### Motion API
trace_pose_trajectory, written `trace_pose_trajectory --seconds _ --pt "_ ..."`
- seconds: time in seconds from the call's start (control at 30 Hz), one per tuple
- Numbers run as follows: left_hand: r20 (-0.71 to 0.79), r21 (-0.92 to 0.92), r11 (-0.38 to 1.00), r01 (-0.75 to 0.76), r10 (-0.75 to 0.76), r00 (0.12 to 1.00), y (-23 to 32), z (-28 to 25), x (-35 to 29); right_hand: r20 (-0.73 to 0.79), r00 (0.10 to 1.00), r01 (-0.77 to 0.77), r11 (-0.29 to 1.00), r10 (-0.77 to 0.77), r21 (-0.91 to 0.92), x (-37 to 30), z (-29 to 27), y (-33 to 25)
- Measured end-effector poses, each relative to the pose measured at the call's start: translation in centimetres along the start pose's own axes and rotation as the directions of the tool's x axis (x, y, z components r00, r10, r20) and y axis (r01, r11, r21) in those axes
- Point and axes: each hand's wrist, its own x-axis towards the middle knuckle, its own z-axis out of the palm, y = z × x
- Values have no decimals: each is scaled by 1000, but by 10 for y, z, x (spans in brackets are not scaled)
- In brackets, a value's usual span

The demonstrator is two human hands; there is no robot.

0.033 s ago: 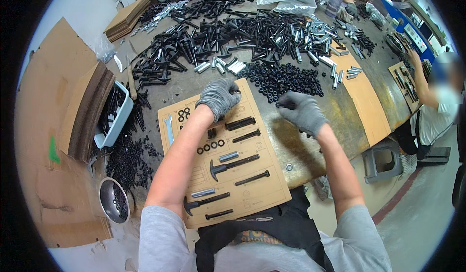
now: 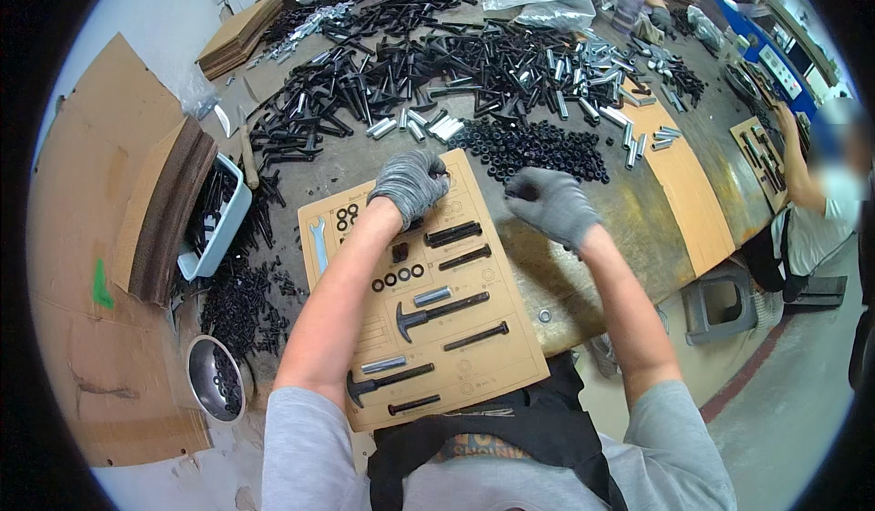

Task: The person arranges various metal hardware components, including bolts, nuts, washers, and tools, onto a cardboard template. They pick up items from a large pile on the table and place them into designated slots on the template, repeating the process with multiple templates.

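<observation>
My left hand [image 2: 407,187], in a grey knit glove, is over the upper part of a brown cardboard layout board [image 2: 383,306], its fingers curled together; what they pinch is hidden. My right hand [image 2: 554,208], gloved alike, is closed just right of the board, below a pile of black nuts [image 2: 538,146]; anything inside is hidden. On the board lie an open-ended wrench [image 2: 318,242], black rings [image 2: 397,278], silver sleeves [image 2: 432,297], black T-headed bolts [image 2: 442,315] and plain black bolts [image 2: 476,336]. Printed outlines show on the board's right side.
A large heap of black T-headed bolts [image 2: 365,82] and loose silver sleeves [image 2: 447,128] lies beyond the board. To the left are a blue bin [image 2: 232,210], a metal bowl [image 2: 193,370] and cardboard sheets [image 2: 164,210]. Another person's arm [image 2: 795,155] works at the far right.
My right hand has moved a little left and up, from beside the nut pile toward the board. The left hand stays nearly in place; the board has shifted very slightly right.
</observation>
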Motion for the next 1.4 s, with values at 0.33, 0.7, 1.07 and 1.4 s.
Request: trace_pose_trajectory --seconds 0.33,0.7,1.07,1.4 --pt "73 136 990 33 -43 996 -21 23 20 114 984 -57 847 137 -528 102 73 -31" --pt "95 -148 989 -15 29 995 -34 11 3 236 970 137 935 -60 -326 86 59 -16" --pt "201 -238 960 146 -98 975 -36 2 -7 55 993 112 980 -104 -163 68 4 11" --pt "-55 -658 743 125 -213 976 -89 -35 -93 -50 977 -213 957 207 -195 -85 -80 92"
